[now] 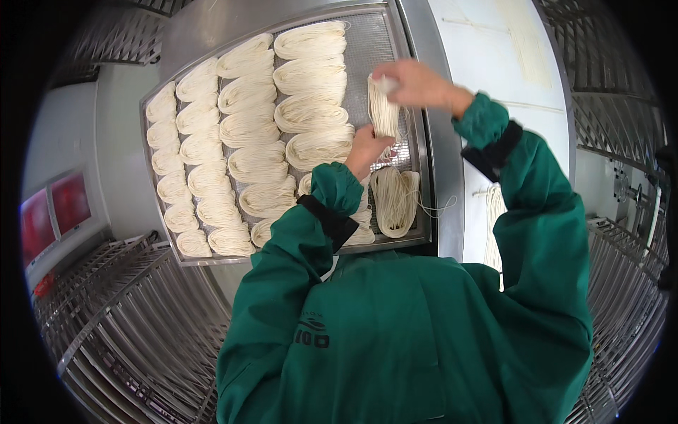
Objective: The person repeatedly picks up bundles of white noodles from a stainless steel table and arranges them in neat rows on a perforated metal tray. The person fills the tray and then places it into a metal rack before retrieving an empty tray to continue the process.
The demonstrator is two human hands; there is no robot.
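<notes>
My two hands hold a hank of pale noodles (385,114) over the right side of a metal mesh tray (371,40). My right hand (416,84), slightly blurred, grips its far end. At its near end, my left hand (369,148) has the thumb and fingers around the strands. A folded noodle bundle (394,204) lies in the tray's near right corner, with a loose strand trailing over the rim. To the left, several columns of folded noodle bundles (310,79) lie on the mesh; my left forearm hides part of the near ones.
A white work surface (476,53) runs along the right, with noodle strands (495,228) hanging or lying near my right sleeve. Metal racks (132,312) stand at the lower left and on the right (625,254). The tray's raised metal rim (424,159) borders a steel surface.
</notes>
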